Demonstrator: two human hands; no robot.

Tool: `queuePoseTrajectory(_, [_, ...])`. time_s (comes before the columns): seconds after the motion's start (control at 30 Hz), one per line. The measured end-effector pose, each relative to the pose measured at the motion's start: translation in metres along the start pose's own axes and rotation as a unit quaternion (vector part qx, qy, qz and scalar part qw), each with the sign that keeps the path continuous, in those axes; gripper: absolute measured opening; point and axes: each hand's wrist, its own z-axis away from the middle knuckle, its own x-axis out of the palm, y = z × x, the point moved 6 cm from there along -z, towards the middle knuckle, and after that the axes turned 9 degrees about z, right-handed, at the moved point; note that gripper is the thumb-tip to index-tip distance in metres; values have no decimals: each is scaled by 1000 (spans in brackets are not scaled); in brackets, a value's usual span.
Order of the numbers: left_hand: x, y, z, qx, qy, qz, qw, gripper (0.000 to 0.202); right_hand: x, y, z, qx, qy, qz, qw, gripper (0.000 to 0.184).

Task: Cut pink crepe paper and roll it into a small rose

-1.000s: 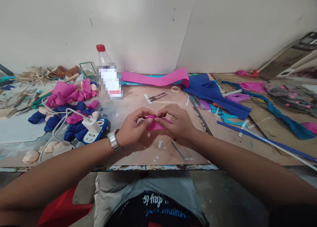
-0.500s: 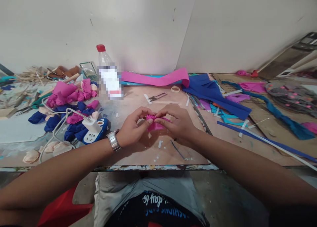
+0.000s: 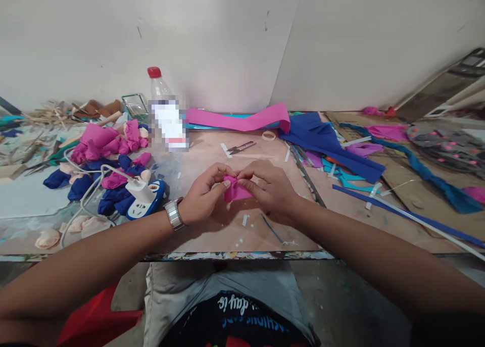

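Note:
A small piece of pink crepe paper [image 3: 237, 191], gathered along its top, is held between both hands above the tabletop [image 3: 212, 236]. My left hand [image 3: 204, 191], with a metal watch [image 3: 175, 214] at the wrist, pinches its left side between thumb and fingers. On the other side, my right hand [image 3: 268, 186] pinches the upper right edge, fingertips almost meeting the left ones. The fingers hide part of the folds. Just beyond the hands lie thread snips [image 3: 242, 147] and a roll of tape [image 3: 269, 136].
Pink and blue crepe bundles [image 3: 98, 140] crowd the left, beside a blue power strip [image 3: 148, 201] with a white cable. A phone [image 3: 170, 125] leans on a red-capped bottle [image 3: 154, 73]. Pink strip [image 3: 242, 118] and blue crepe paper [image 3: 326, 145] lie behind and right.
The fingers have shifted slightly on the pink paper, and more of its lower flap shows between the hands. Everything else on the table stays put.

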Motion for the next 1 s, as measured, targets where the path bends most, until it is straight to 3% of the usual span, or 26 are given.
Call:
queuePoseTrajectory(0.27, [3,1,1,12,-31,14,999,20,3,2,0,16,-8,-9,1000,20])
queuePoseTrajectory(0.47, [5,-6,2,-19,-44,73,996,42,7,0,-1,-15,-45,-7,999,26])
queuePoseTrajectory(0.7, [3,-12,0,-26,-45,85,995,54,10,-8,0,-51,-80,-16,995,33])
queuePoseTrajectory(0.87, [4,-15,1,-31,-55,86,994,55,6,-15,-2,-47,-97,-45,993,26])
queuePoseTrajectory(1.0, [4,-14,1,-21,-51,90,994,53,7,-16,-1,-62,-98,-49,992,33])
